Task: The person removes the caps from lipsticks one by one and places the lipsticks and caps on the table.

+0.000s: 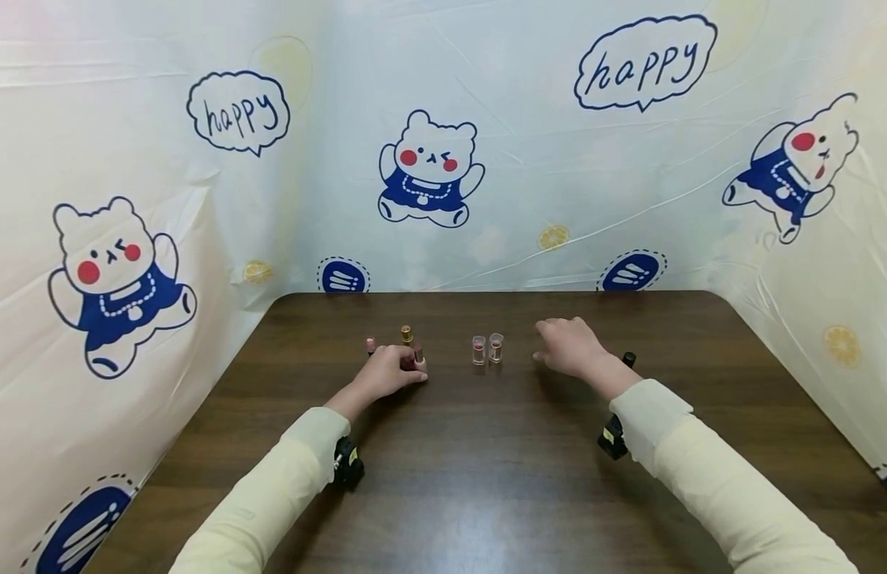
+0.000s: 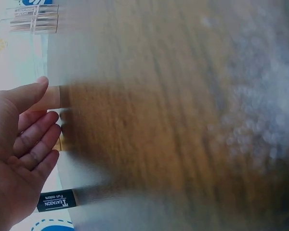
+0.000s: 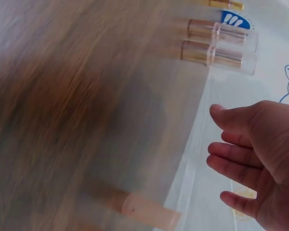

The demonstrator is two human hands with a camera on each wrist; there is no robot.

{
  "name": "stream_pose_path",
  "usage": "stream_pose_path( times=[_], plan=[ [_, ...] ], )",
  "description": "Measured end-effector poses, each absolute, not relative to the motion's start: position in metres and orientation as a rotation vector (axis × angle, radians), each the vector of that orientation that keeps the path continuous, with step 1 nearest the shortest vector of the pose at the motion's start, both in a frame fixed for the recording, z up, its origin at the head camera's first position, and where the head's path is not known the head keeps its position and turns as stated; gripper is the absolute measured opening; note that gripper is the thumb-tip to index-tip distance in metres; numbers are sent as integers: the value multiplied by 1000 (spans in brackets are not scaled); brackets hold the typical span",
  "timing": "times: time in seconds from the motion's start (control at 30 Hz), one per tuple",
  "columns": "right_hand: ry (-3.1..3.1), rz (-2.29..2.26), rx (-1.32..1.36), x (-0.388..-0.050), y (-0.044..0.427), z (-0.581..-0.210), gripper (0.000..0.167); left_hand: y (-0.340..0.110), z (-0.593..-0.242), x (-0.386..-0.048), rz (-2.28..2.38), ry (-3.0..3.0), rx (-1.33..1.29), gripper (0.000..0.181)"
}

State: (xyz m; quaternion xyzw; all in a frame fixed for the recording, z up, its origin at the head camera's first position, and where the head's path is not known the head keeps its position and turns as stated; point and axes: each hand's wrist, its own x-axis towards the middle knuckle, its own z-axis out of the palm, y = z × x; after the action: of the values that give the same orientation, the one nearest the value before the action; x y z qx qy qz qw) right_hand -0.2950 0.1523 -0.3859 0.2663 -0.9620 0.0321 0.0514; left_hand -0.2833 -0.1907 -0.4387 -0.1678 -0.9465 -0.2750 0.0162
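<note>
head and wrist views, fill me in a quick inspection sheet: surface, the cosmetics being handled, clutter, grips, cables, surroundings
Surface: dark brown wood-grain table, light sheen toward the front.
Job's things: two clear-capped lipsticks, upright side by side; gold-capped tube, pink-topped tube and brown-topped tube by the left hand; black-topped item, partly hidden behind the right forearm.
Clutter: nothing seen.
Grips: left hand at the brown-topped tube, whether pinching it is unclear; right hand relaxed, holding nothing.
Cables: nothing seen.
Surroundings: printed cloth at the back and both sides, with cartoon bears and "happy" speech bubbles; black wrist cameras on both wrists.
</note>
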Motion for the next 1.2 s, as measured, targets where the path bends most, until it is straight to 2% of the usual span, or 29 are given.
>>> stream_pose_path(
  times=[0.33,1.2],
  plan=[
    [-3061,456,727,-292,135,-386,45,-189,-437,-282,-869,-2957,-530,20],
    [-3022,744,748,-295,112,-387,44,-187,-432,-281,-963,-2904,-489,18]
  ],
)
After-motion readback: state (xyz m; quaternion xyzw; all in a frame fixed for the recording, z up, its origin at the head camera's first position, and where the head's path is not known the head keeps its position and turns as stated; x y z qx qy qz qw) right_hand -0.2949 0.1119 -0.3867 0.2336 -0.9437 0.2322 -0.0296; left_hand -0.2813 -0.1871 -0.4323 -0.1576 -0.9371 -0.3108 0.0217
